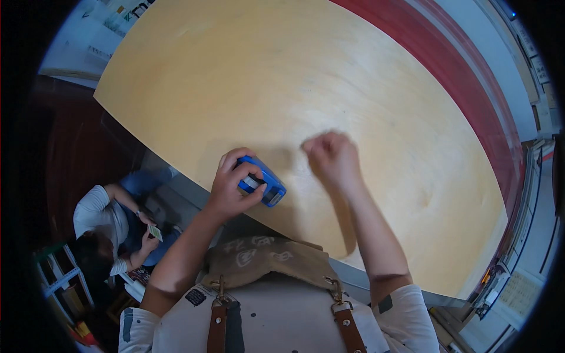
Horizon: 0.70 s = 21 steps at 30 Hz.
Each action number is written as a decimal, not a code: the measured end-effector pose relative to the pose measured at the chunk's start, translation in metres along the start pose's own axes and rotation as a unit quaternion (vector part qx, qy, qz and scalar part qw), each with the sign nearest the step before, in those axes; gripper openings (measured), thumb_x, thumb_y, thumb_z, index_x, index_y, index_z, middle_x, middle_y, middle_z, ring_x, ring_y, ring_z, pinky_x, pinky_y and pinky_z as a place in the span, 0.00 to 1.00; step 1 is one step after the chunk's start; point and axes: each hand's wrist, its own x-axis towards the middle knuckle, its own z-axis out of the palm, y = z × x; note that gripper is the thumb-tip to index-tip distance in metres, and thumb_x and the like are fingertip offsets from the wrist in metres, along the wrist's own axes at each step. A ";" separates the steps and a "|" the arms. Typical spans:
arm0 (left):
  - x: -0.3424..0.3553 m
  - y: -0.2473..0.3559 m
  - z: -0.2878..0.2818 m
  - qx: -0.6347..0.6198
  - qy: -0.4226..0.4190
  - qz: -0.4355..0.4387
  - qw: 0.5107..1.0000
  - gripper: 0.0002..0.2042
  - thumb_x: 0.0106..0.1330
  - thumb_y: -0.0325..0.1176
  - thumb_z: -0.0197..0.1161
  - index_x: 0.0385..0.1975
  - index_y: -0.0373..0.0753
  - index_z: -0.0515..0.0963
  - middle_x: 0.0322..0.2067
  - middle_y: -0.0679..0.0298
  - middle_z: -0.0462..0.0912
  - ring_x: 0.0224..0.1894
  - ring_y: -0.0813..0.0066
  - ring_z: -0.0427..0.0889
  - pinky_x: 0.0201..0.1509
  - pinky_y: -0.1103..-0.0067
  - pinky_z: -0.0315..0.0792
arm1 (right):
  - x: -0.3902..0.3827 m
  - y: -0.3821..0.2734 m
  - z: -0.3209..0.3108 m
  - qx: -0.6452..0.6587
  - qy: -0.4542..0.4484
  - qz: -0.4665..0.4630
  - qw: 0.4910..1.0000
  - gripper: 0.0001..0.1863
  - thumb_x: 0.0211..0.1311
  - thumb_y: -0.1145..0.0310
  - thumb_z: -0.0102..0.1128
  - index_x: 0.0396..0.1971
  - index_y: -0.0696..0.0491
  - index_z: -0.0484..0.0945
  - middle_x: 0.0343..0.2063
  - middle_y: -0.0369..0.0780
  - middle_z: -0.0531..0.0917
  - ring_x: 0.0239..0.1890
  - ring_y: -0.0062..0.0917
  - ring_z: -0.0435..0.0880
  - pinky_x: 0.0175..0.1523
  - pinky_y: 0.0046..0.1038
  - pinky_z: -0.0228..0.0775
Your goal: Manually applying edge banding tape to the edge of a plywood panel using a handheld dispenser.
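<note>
My left hand [231,187] is wrapped round a blue plastic device [272,183] at the table's near edge. The device is palm-sized and boxy, with a dark and silvery part between my fingers and a pale patch at its lower right end. Its exact kind does not show. To the right, over the wooden tabletop, my right hand [335,154] is curled closed with the fingertips pointing left. Motion blurs it a little, and whatever its fingers may pinch cannot be made out. A gap separates it from the device.
The large pale wooden table [253,76] has curved edges, with a red band [447,47] beyond its far right side. At lower left a seated person [106,226] holds a small card-like thing [155,232]. A metal rack [62,273] stands beside them. Shelves [538,88] line the right.
</note>
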 end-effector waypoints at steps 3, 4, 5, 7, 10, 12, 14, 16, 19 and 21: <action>-0.001 -0.002 -0.001 -0.002 -0.001 -0.008 1.000 0.12 0.47 0.29 0.72 0.30 0.42 0.77 0.51 0.54 0.73 0.55 0.55 0.72 0.59 0.64 0.68 | 0.062 -0.010 -0.005 0.043 0.050 0.084 0.994 0.07 0.55 0.64 0.66 0.25 0.51 0.86 0.26 0.41 0.85 0.33 0.39 0.80 0.42 0.35 0.70; 0.000 -0.002 0.001 -0.004 -0.001 -0.006 1.000 0.12 0.47 0.29 0.72 0.30 0.42 0.77 0.51 0.55 0.73 0.55 0.55 0.72 0.59 0.65 0.68 | 0.079 0.006 0.002 0.024 0.069 0.075 0.994 0.07 0.55 0.63 0.66 0.25 0.51 0.86 0.26 0.40 0.85 0.34 0.38 0.80 0.44 0.34 0.69; 0.001 -0.003 0.001 -0.006 -0.001 -0.005 1.000 0.12 0.47 0.29 0.72 0.30 0.42 0.77 0.51 0.55 0.73 0.55 0.55 0.72 0.59 0.65 0.68 | 0.090 0.015 0.007 0.006 0.087 0.066 0.994 0.08 0.56 0.62 0.66 0.25 0.50 0.86 0.26 0.39 0.86 0.34 0.38 0.80 0.45 0.34 0.67; -0.001 -0.004 0.001 -0.006 0.001 -0.008 1.000 0.12 0.46 0.29 0.72 0.29 0.42 0.77 0.51 0.55 0.74 0.55 0.55 0.72 0.59 0.65 0.68 | 0.097 0.014 0.014 -0.036 0.121 0.053 0.991 0.08 0.55 0.61 0.67 0.24 0.49 0.86 0.26 0.38 0.86 0.37 0.35 0.80 0.48 0.35 0.65; -0.001 -0.003 0.002 -0.008 0.005 -0.013 1.000 0.12 0.46 0.28 0.72 0.29 0.42 0.77 0.51 0.56 0.74 0.55 0.55 0.72 0.59 0.65 0.68 | 0.100 0.014 0.023 -0.085 0.167 0.033 0.982 0.08 0.54 0.62 0.69 0.26 0.51 0.86 0.26 0.38 0.86 0.34 0.31 0.82 0.49 0.32 0.68; 0.000 -0.001 0.001 -0.003 0.006 -0.013 1.000 0.12 0.46 0.28 0.72 0.29 0.42 0.77 0.51 0.56 0.74 0.55 0.55 0.73 0.59 0.65 0.68 | 0.102 0.016 0.027 -0.102 0.186 0.013 0.977 0.09 0.53 0.63 0.70 0.27 0.52 0.86 0.25 0.39 0.85 0.32 0.30 0.83 0.49 0.31 0.70; -0.001 -0.002 0.001 -0.010 0.003 -0.012 1.000 0.12 0.46 0.28 0.72 0.29 0.42 0.76 0.51 0.55 0.74 0.56 0.55 0.73 0.59 0.65 0.68 | 0.105 0.020 0.028 -0.108 0.197 -0.016 0.974 0.08 0.52 0.63 0.70 0.28 0.52 0.85 0.24 0.37 0.84 0.31 0.30 0.82 0.48 0.30 0.70; 0.000 0.000 0.000 -0.009 0.001 -0.015 1.000 0.12 0.46 0.28 0.71 0.29 0.42 0.76 0.51 0.55 0.73 0.56 0.55 0.73 0.59 0.65 0.68 | 0.110 0.020 0.023 -0.130 0.177 -0.018 0.975 0.13 0.51 0.59 0.72 0.27 0.53 0.82 0.23 0.37 0.82 0.30 0.30 0.80 0.42 0.31 0.71; 0.000 0.001 0.000 -0.012 0.001 -0.016 1.000 0.11 0.47 0.28 0.71 0.30 0.41 0.76 0.51 0.55 0.73 0.55 0.55 0.73 0.59 0.66 0.68 | 0.117 0.009 0.011 -0.150 0.147 0.046 0.977 0.17 0.52 0.54 0.72 0.25 0.53 0.79 0.21 0.37 0.81 0.27 0.30 0.80 0.39 0.32 0.70; 0.000 0.001 -0.001 -0.019 0.005 -0.014 1.000 0.11 0.48 0.28 0.70 0.31 0.40 0.76 0.51 0.54 0.73 0.55 0.55 0.73 0.58 0.66 0.68 | 0.119 -0.008 0.013 -0.189 0.157 0.076 0.966 0.19 0.53 0.52 0.71 0.23 0.53 0.77 0.18 0.38 0.79 0.24 0.33 0.79 0.39 0.35 0.68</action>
